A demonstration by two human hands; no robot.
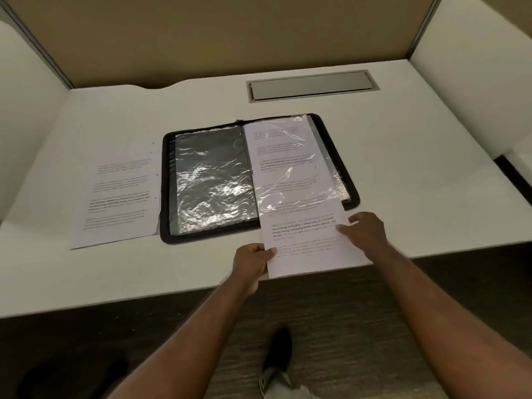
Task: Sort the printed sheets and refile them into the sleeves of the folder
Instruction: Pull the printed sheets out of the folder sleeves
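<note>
1. Black zip folder (pixel 167 156) lying open and flat on white bench (pixel 403 156), near middle.
2. Left page: crinkled clear sleeve (pixel 213 174) over dark backing, no sheet visible inside.
3. Right page: clear sleeve (pixel 288 139) with printed sheet (pixel 305 243) partly inside; upper part under the plastic, lower part protruding past the folder's near edge and just over the bench edge.
4. Left hand (pixel 250 262): grip closed on the sheet's lower left edge, thumb on top, fingers curled beneath.
5. Right hand (pixel 365 228): at the sheet's right edge, fingertips on the paper; fingers bent, thumb hidden, so pinch or mere press cannot be told.
6. Loose printed sheets (pixel 121 197) flat on the bench just left of the folder, right edge touching or nearly touching the folder's border; text too blurred to read.
7. Grey recessed cable flap (pixel 312 87) set in the bench behind the folder, well apart from it.
8. Partition panels (pixel 201 33) round the bench at back and sides.
9. Dark shoe (pixel 277 352) on carpeted floor (pixel 359 326) below the bench edge.
</note>
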